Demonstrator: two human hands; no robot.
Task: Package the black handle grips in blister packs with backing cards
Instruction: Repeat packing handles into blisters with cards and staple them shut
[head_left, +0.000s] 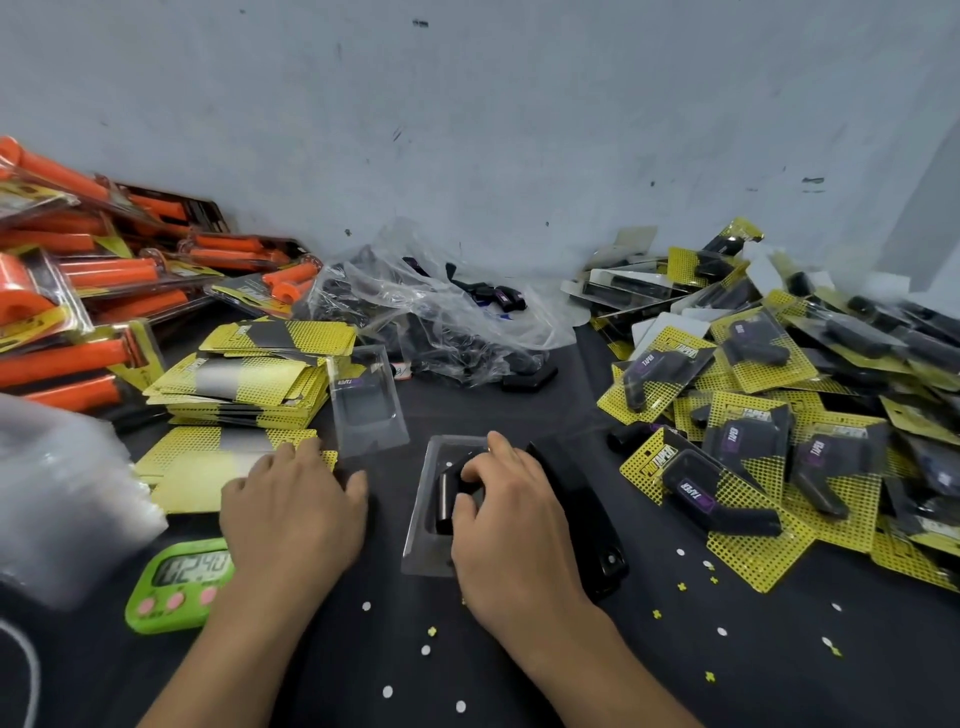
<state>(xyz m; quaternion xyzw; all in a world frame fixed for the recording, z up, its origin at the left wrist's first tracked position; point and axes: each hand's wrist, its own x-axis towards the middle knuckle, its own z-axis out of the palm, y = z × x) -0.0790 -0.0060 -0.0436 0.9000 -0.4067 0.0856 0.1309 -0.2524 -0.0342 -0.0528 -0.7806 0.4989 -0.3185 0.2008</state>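
Centrally, a black handle grip (445, 501) lies in the well of a clear blister tray (418, 540), which sits flat on the dark counter (769, 670) directly in front of you. Your right hand (511, 525) covers the grip from the right, its fingers curled down over the grip and holding it in the tray. Your left hand (293, 514) is flat and relaxed, fingers stretched forward, the fingertips resting on the near edge of a yellow-and-grey backing card (197, 478) to the left of the tray. Whether the thumb touches anything cannot be told.

Just beside your right hand, on its right, lies a long black tool (576, 499), angled away from you. Beyond the left hand stands a stack of backing cards (244, 374), and a second, empty blister (369, 400) leans against its right side. A green digital timer (171, 592) with pink buttons lies near your left wrist, partly hidden by it. A blurred heap of clear plastic (62, 509) fills the lower left.

Further out, finished packs (779, 415) of black grips on yellow cards are piled on the right. Packs of orange grips (78, 291) are heaped on the far left. A crumpled clear bag (436, 312) holding loose black grips lies against the grey wall (519, 130). Small white and yellow paper punchings (387, 691) dot the counter near you.
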